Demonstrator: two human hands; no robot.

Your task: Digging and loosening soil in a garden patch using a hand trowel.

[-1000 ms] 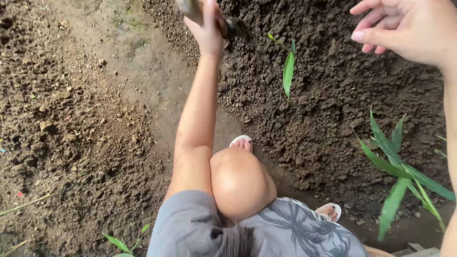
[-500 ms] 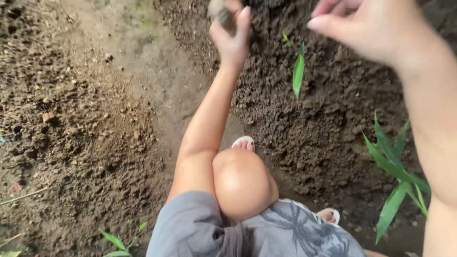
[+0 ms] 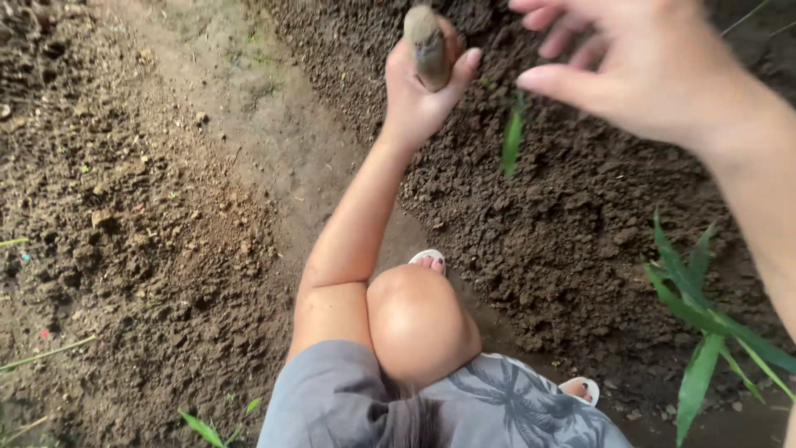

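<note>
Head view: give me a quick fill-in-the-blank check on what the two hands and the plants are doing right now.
1. The left hand grips a soil-caked wooden ____.
2. The right hand is open and holds ____.
3. The small seedling stands in the dark soil bed, just to the ____ of the left hand in the picture.
4. The larger leafy plant grows near the picture's lower ____ corner.

Missing words: handle; nothing; right; right

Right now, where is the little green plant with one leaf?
In the head view, the small seedling stands in the dark soil bed, top centre, just right of the left hand and below the right hand.
</note>
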